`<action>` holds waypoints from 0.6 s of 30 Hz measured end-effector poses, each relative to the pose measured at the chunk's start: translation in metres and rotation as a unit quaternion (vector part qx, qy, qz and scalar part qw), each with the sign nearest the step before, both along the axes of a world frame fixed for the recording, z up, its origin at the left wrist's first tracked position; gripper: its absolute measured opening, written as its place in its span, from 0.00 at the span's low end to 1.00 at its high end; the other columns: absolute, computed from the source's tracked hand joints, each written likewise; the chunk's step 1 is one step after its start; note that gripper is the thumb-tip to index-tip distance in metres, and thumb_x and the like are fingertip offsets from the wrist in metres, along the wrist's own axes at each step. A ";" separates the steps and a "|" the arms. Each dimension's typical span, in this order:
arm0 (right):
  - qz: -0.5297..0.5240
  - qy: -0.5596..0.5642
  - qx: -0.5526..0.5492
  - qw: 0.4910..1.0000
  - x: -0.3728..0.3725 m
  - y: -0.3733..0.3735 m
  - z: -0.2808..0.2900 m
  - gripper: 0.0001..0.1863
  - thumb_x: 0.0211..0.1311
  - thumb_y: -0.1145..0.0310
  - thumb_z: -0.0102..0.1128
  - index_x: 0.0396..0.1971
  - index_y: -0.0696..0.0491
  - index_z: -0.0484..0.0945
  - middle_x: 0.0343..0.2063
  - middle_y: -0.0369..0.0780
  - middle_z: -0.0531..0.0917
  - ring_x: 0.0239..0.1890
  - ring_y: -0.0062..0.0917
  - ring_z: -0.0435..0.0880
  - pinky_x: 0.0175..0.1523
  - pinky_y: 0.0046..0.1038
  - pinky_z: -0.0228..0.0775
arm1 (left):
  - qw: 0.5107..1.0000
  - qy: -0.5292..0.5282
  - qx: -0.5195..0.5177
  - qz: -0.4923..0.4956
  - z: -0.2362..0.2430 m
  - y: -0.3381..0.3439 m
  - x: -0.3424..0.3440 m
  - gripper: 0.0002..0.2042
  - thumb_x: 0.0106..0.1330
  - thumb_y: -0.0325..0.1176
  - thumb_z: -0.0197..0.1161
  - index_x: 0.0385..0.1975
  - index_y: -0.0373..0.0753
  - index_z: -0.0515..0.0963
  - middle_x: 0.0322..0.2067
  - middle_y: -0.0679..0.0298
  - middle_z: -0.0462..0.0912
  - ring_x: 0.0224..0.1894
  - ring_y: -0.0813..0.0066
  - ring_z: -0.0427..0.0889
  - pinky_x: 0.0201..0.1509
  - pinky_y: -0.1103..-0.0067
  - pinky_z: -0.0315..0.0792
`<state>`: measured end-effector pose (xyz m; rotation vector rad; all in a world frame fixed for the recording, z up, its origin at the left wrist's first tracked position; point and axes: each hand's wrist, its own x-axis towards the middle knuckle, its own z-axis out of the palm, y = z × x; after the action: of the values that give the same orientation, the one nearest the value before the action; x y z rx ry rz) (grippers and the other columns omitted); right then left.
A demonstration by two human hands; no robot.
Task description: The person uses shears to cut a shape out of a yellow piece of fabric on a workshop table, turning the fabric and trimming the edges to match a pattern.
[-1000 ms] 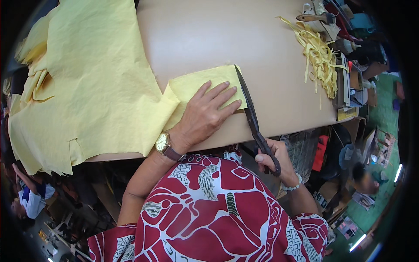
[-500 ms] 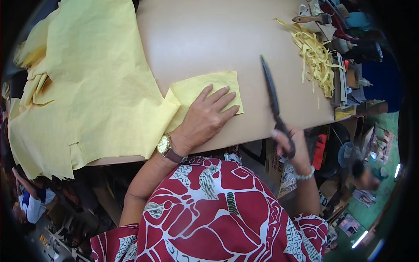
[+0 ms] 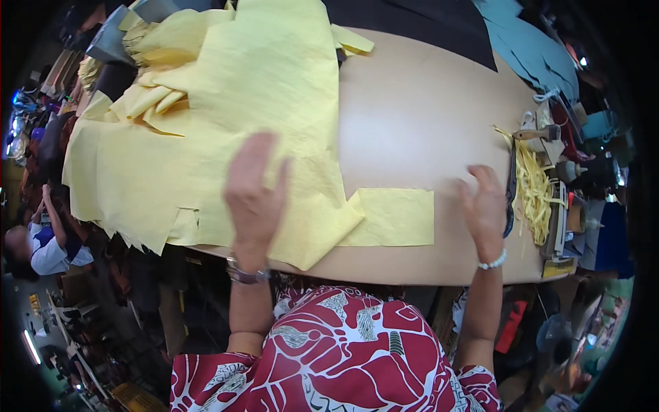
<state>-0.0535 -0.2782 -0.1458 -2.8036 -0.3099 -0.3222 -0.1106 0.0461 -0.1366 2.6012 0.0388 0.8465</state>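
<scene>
The left hand (image 3: 254, 196) is above the large yellow sheet (image 3: 268, 89), or maybe upon it; from this view I cannot tell whether they touch. This hand is blurred, but its thumb stands apart from the other fingers, so the hand is open. A watch (image 3: 247, 275) is around the left wrist.

The right hand (image 3: 484, 213) is near the right part of the surface (image 3: 412, 123). Its fingers are bent a little and stand apart from the thumb. A bracelet of pale beads (image 3: 493, 259) goes around this wrist. Just to the right of this hand lie the dark scissors (image 3: 511, 180), with the blade pointing to the far side of the surface. Whether the hand touches them, I cannot tell.

The large yellow sheet covers the left side of the surface, and its ragged lower edge hangs over the near edge. At its left it is gathered in folds. At its lower right corner there is a folded part, and from there a flat rectangular yellow piece (image 3: 398, 216) extends to the right, between the two hands.

Beside the scissors, on their right, lies a heap of thin yellow strips (image 3: 535, 196). A brush (image 3: 539, 132) with a wooden handle is near the upper end of this heap. On the far side there are a black sheet (image 3: 419, 27) and, to its right, a blue-green sheet (image 3: 532, 51).
</scene>
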 end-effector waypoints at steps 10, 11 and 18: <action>0.110 0.472 0.442 0.755 0.082 0.176 -0.013 0.26 0.59 0.54 0.54 0.47 0.63 0.69 0.37 0.43 0.79 0.35 0.20 0.78 0.42 0.24 0.70 | 0.951 0.192 -0.009 0.241 -0.023 0.127 0.044 0.27 0.52 0.46 0.66 0.44 0.30 0.71 0.36 0.51 0.78 0.39 0.56 0.76 0.40 0.69 0.70; 0.117 0.479 0.456 0.741 0.079 0.182 -0.020 0.27 0.59 0.54 0.53 0.48 0.62 0.69 0.38 0.43 0.79 0.36 0.21 0.78 0.45 0.25 0.70 | 0.948 0.221 -0.032 0.226 -0.029 0.129 0.045 0.27 0.51 0.46 0.66 0.44 0.30 0.71 0.36 0.53 0.78 0.38 0.57 0.76 0.39 0.69 0.70; 0.122 0.606 0.754 0.223 0.059 0.183 -0.029 0.22 0.61 0.58 0.52 0.46 0.61 0.72 0.41 0.43 0.80 0.48 0.28 0.76 0.55 0.30 0.66 | 0.946 0.067 0.070 0.310 -0.045 0.111 0.055 0.16 0.56 0.42 0.62 0.37 0.38 0.74 0.30 0.59 0.79 0.38 0.63 0.76 0.45 0.72 0.64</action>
<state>0.0055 -0.0952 -0.1747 -0.3336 0.0680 1.0606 -0.0552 0.1566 -0.1817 2.8079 0.9062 0.8873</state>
